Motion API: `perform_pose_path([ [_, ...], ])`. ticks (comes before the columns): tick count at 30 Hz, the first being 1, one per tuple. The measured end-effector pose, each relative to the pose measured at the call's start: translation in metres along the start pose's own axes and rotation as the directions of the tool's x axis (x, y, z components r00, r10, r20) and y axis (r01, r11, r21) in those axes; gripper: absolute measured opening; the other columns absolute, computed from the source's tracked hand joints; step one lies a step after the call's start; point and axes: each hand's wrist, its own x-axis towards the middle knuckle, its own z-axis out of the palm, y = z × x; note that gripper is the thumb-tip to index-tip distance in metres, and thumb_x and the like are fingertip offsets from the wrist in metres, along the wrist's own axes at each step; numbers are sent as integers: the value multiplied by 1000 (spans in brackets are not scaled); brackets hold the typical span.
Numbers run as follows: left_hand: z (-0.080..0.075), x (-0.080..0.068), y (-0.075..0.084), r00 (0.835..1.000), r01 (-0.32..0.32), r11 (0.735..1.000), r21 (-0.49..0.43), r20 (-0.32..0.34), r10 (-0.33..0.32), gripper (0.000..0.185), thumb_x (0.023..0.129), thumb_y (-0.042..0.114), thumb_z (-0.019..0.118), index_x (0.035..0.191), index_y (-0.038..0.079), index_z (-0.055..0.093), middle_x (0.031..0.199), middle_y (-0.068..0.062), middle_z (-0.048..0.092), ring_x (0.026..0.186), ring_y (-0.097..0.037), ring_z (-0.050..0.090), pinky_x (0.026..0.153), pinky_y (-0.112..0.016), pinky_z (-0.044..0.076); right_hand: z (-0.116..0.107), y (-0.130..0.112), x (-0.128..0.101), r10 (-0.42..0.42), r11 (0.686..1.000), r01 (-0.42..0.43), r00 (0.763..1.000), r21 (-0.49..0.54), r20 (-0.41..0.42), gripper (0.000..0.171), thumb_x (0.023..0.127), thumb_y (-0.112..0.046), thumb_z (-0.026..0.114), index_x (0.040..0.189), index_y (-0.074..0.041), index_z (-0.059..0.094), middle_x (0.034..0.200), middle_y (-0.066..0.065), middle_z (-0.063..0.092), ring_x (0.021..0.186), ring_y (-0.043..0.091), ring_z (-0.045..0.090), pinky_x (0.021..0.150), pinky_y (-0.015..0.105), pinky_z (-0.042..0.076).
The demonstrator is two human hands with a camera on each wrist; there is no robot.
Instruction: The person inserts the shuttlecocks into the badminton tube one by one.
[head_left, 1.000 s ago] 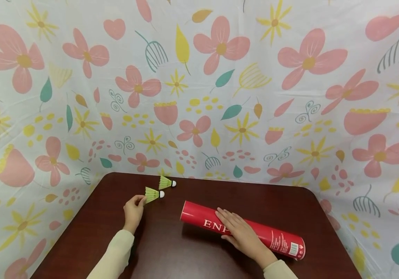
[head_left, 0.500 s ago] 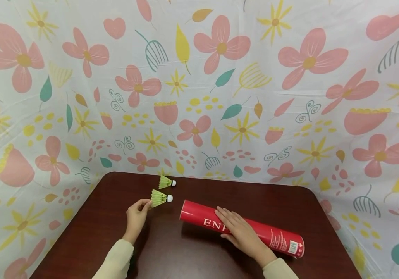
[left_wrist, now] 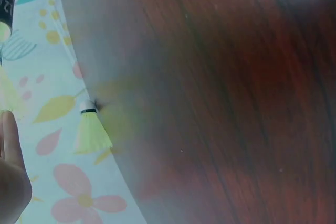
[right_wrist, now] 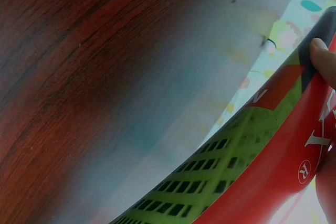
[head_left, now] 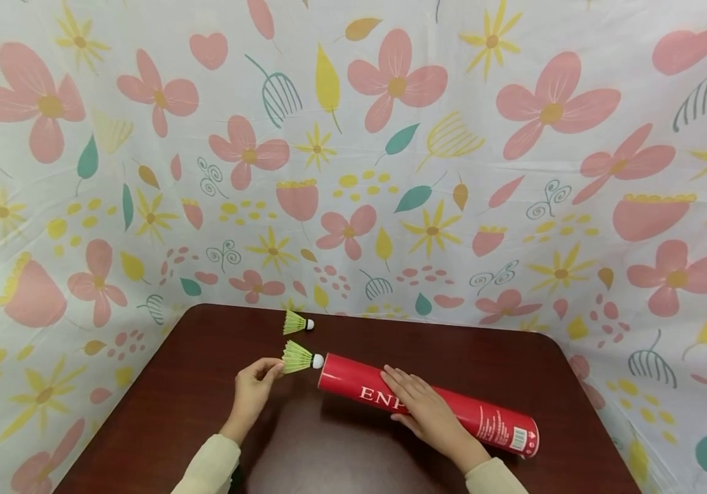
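My left hand [head_left: 253,398] pinches a yellow shuttlecock [head_left: 298,357] by the edge of its skirt in the head view. Its white cork points right and is at the left end of a long red tube [head_left: 353,381]; whether the two touch, I cannot tell. Across the middle of the tube lies my right hand [head_left: 430,417], holding it with fingers over the top and thumb on the near side. The right wrist view shows the tube's [right_wrist: 268,166] red and green printed side. A second shuttlecock [head_left: 294,322] lies farther back, cork to the right.
Everything is over a dark brown wooden table [head_left: 452,343] with rounded back corners. A white curtain [head_left: 353,158] printed with flowers and leaves stands directly behind it and along both sides.
My left hand has carried its shuttlecock right and slightly nearer, from beside the other shuttlecock to the tube's left end. The right hand and tube stay nearly in place.
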Motion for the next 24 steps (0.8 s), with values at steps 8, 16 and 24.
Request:
perform_pose_path([
  [8, 13, -10, 6, 999, -18, 999, -30, 28, 19, 6, 84, 9, 72, 86, 3, 73, 77, -8, 71, 71, -21, 68, 64, -24, 55, -1, -2, 1, 1, 1000, -1, 1000, -5, -1, 91, 74, -23, 84, 150, -12, 35, 152, 7, 37, 135, 26, 41, 107, 45, 36],
  [16, 18, -21, 39, 990, -95, 993, -71, 99, 102, 2, 84, -4, 70, 85, -5, 71, 77, -20, 69, 70, -34, 67, 63, -34, 57, -1, -5, 2, -17, 1000, 17, 1000, 0, -9, 90, 74, -21, 84, 149, -11, 36, 152, 7, 37, 135, 26, 40, 104, 48, 39],
  [24, 21, -22, 44, 984, -120, 989, -91, 118, 130, 7, 83, -8, 69, 90, -6, 70, 81, -20, 70, 74, -32, 69, 66, -27, 56, -1, -7, 2, -38, 999, 38, 999, -13, -30, 92, 72, -20, 85, 149, -10, 36, 152, 7, 37, 135, 25, 41, 104, 47, 39],
])
